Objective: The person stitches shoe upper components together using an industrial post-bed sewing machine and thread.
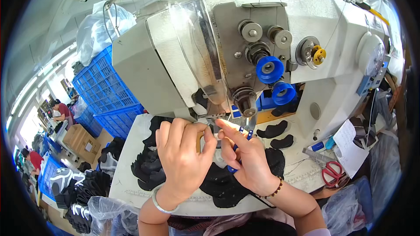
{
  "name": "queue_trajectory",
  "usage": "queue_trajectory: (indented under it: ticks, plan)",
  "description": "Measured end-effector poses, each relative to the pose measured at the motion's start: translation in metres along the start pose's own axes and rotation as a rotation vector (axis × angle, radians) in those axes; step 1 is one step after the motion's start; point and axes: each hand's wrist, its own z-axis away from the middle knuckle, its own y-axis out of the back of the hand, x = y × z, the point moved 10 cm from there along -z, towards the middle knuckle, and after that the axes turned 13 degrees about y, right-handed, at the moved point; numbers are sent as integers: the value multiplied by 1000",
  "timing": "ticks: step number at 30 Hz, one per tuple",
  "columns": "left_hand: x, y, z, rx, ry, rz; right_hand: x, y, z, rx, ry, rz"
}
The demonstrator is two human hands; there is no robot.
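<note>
Below the head of a grey-white sewing machine point(323, 15), both my hands meet near the needle area. My left hand point(181, 155) is closed, its fingers curled in and pressed together beside the needle; whatever the fingertips may hold is hidden. In my right hand point(249, 161) are blue-handled thread snips point(236, 148), gripped in the palm, while the index finger and thumb reach toward the needle. Black fabric pieces point(225, 185) lie on the white machine table point(124, 183) under and between my hands. More dark pieces point(146, 168) are piled left of my left hand.
Red-handled scissors point(334, 174) and a written paper sheet point(350, 146) lie at the right. Two small black curved pieces point(273, 130) rest behind my right hand. Blue crates point(107, 83) stand at the left, above stacked shoe parts point(83, 188). Farther back, people work near a cardboard box point(82, 143).
</note>
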Motion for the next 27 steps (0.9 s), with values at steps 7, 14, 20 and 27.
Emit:
queue_trajectory:
  ticks: [7, 14, 20, 27]
  plan:
    - [2, 2, -1, 11, -4, -5, 1, 0, 0, 5, -1, -26]
    - [2, 1, -2, 1, 26, -23, 0, 2, 0, 8, -1, -43]
    - [8, 2, -2, 34, 16, -92, 4, -3, 0, -12, -11, -74]
    - [11, 2, -1, 49, -2, -157, 31, -14, -11, -36, -132, -405]
